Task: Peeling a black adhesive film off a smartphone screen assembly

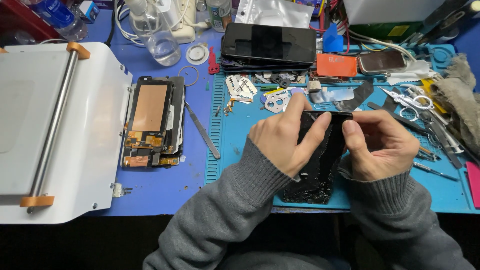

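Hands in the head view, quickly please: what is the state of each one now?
Left hand: closed on the black cracked phone panel, near its top edge.
Right hand: closed on the same panel, thumb pressing at its top.

You are holding a flat, black, rectangular phone screen panel with shattered glass [320, 165]. It stands roughly on end over the blue mat, its long side running toward you, its upper edge tilted slightly away. The top corner looks smooth and dark; the lower half is rough with glittering cracked fragments and ragged edges, and its bottom end sits near the front edge of the mat. Your left hand [286, 137] grips the upper left side, thumb laid across the face. Your right hand [382, 145] pinches the upper right edge, thumb pressed on the top corner.
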